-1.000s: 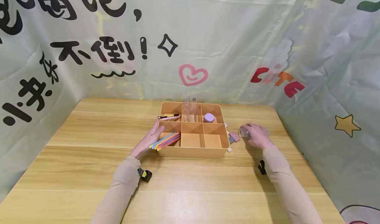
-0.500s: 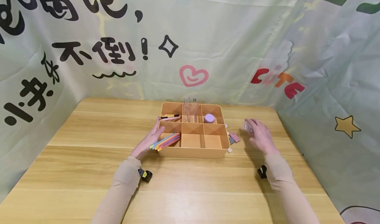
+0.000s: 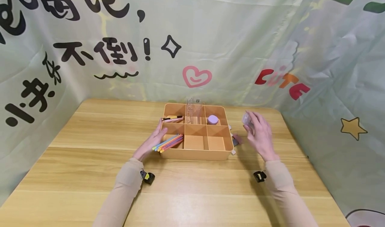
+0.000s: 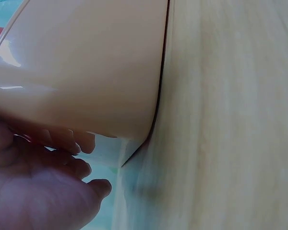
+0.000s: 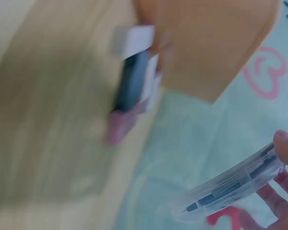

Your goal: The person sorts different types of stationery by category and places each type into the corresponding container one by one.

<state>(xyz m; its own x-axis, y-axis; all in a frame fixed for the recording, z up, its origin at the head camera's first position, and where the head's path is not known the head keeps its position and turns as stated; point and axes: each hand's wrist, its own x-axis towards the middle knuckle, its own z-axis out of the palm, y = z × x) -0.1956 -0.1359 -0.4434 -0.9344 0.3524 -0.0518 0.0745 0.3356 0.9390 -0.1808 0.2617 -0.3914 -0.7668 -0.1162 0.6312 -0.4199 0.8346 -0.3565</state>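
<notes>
A peach organizer box (image 3: 195,154) with several compartments stands on the table. My left hand (image 3: 151,141) holds its left side, thumb over the rim and fingers along the outer wall. In the left wrist view, the fingers (image 4: 62,191) lie beside the glossy wall. To the right of the box, my right hand (image 3: 261,136) pinches a translucent plastic item (image 5: 221,194), slim, with dark printed marks, between thumb and fingers above the table. Its exact kind I cannot tell. Colourful pens (image 3: 169,142) lean in the front left compartment.
Small pink, dark and white blocks (image 5: 129,84) lie against the box's right side. A purple round-topped thing (image 3: 212,120) sits in the back right compartment, a clear plastic holder (image 3: 192,110) in the back middle, and slim pens (image 3: 172,118) at back left. Printed curtains hang behind.
My right hand has lifted the translucent item off the table, turned it more upright and brought it slightly left. The left hand and the box have stayed in place.
</notes>
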